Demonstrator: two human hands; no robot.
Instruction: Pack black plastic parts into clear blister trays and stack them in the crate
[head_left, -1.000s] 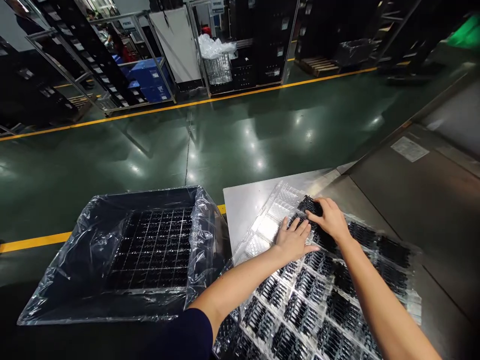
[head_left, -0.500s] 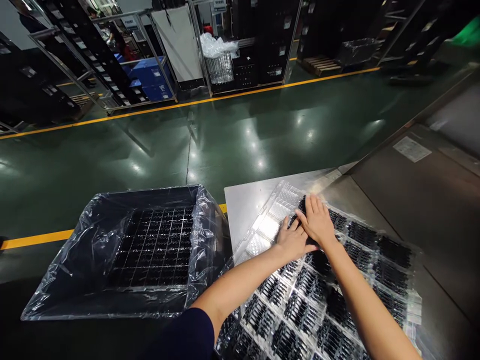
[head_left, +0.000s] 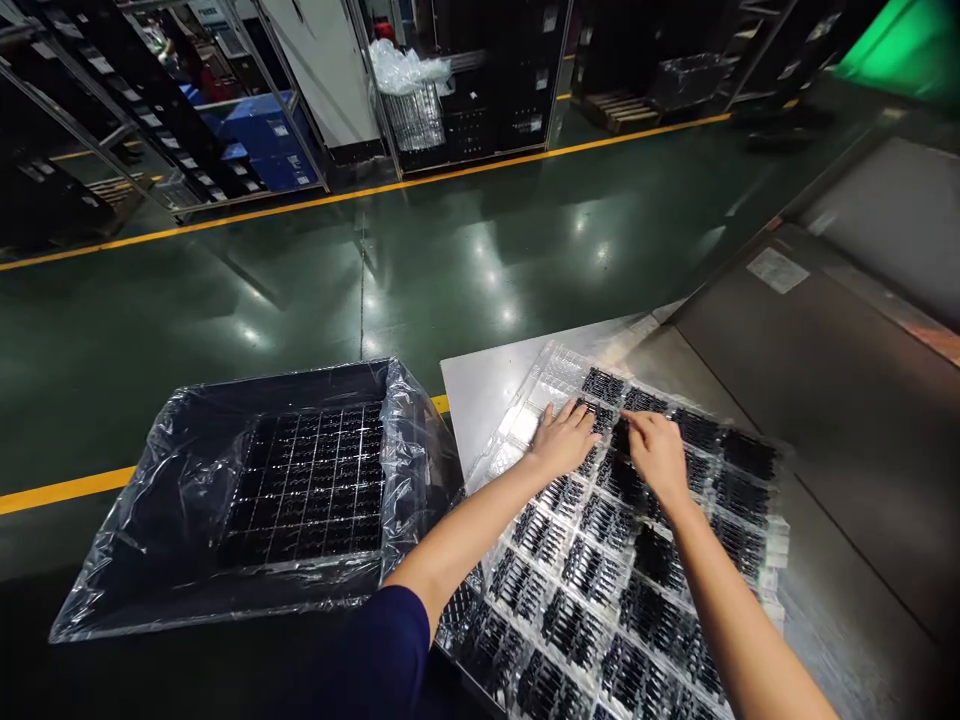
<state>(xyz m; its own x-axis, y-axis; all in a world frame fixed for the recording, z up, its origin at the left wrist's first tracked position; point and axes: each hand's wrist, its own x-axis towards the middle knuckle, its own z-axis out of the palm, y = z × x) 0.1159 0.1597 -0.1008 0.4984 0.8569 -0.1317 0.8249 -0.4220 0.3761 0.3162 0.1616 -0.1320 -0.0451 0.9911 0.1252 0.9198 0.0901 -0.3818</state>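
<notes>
Clear tray of black parts on a metal table; on its upper part, your left hand lies spread over parts; your right hand, just beside, has curled fingers, their grip unclear; left of the tray, a plastic-lined bin holds more parts.

- My right hand has lifted off the far corner and left my left hand; its fingers now bunch over black parts one pocket across.
- My left hand's fingers have drawn closer together.
- I can now see the far-corner black block that my right hand covered.
- My view has swung, bringing in more green glow.
</notes>
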